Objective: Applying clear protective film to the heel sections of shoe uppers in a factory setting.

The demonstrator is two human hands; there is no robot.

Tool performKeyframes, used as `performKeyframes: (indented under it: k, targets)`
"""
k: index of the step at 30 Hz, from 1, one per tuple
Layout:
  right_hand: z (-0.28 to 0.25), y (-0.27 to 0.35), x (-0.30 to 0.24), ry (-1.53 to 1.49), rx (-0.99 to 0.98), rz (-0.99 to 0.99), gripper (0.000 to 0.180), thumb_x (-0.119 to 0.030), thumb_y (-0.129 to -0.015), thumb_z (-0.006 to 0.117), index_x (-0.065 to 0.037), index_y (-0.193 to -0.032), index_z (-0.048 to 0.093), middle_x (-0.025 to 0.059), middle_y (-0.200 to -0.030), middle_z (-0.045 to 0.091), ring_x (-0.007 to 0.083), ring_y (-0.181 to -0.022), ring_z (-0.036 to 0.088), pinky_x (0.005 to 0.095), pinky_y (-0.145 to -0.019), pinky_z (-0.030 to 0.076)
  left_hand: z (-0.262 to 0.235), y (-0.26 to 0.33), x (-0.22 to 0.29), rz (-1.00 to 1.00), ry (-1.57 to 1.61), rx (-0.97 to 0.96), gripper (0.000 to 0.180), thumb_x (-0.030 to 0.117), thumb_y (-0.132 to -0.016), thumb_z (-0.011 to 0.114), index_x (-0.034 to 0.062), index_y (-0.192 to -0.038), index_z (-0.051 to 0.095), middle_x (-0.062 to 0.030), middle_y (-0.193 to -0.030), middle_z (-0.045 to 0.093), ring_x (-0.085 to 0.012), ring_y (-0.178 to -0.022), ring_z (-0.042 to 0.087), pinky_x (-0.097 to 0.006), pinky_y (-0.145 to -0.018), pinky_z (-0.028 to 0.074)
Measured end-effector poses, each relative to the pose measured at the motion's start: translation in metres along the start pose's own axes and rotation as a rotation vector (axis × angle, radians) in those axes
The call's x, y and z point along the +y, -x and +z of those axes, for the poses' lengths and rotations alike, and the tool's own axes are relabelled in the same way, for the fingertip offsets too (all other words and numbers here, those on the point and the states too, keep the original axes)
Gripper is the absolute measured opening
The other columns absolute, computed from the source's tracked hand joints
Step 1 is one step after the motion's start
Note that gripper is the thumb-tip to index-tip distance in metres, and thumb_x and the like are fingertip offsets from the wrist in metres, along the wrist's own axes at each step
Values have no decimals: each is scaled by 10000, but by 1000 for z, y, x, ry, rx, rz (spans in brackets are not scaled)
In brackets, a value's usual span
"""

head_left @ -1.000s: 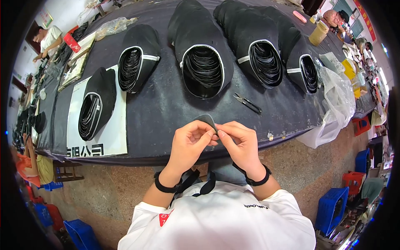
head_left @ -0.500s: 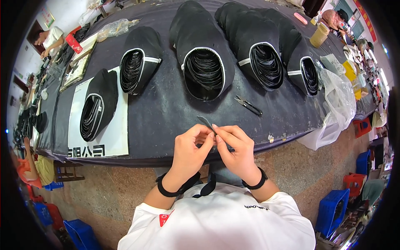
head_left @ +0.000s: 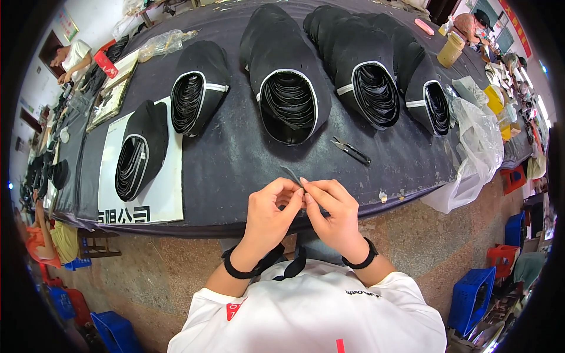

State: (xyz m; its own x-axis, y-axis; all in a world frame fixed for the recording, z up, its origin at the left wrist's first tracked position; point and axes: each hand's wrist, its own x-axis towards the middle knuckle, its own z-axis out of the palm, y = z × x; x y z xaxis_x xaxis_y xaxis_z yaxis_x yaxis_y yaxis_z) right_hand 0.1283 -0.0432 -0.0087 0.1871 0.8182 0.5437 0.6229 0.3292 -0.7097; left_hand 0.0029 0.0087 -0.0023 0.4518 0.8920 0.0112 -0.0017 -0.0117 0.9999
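Observation:
My left hand (head_left: 269, 213) and my right hand (head_left: 333, 210) meet at the near edge of the dark table (head_left: 235, 159), fingertips pinched together on a thin grey strip (head_left: 292, 175) that sticks up between them. A dark piece of fabric hangs below the hands toward my lap. Both wrists wear black bands. Small black thread snips (head_left: 351, 150) lie on the table just beyond my right hand.
Several stacks of nested black caps (head_left: 287, 88) lie in rows across the table, one stack on a white sheet (head_left: 165, 194) at left. A clear plastic bag (head_left: 477, 147) hangs off the right edge. A beige cup (head_left: 450, 49) stands far right. Blue crates (head_left: 474, 294) sit on the floor. People work at left.
Both hands have drawn slightly nearer to me and closer together, with the strip still pinched between them. The table's contents have not moved.

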Motion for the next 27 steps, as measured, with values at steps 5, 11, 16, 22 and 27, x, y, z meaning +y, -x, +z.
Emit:
performKeyframes:
  k: [5,11,16,22,27]
  targets:
    - [-3,-1,0,-107,-16,87,237,13,-732,597,-4,-966,638,102,-831,610,209,-724,594,280,-635,479,-3,0,-4,-7,44,-29,49,-1,-833,532,-31,-807,560,-58,-753,614,-88,-687,592,-209,-644,494]
    - [-2,-1,1,-166,-25,181,163,-16,-733,625,3,-894,642,111,-763,619,189,-666,618,265,-625,488,-4,-2,-10,43,54,-64,52,15,-775,567,-36,-770,557,-38,-680,593,-75,-653,579,-207,-603,464]
    - [-5,-5,19,-272,169,553,91,-18,-762,598,40,-831,610,24,-706,598,46,-630,516,190,-569,419,-15,-4,-13,-24,203,2,25,-14,-760,547,-7,-737,539,-23,-656,564,-70,-629,550,-210,-591,457]
    - [-29,-30,68,230,196,541,201,-97,-830,538,41,-960,606,130,-762,616,222,-654,581,292,-652,465,-36,-6,-12,-61,523,14,45,8,-798,505,7,-772,542,-46,-689,583,-103,-628,554,-241,-609,449]
    - [-29,-16,45,1003,229,-6,333,-93,-817,561,-6,-1136,522,132,-883,600,275,-771,576,340,-723,463,-35,-4,-10,-44,500,-56,92,19,-823,507,-24,-875,570,-101,-796,629,-140,-721,607,-276,-673,489]
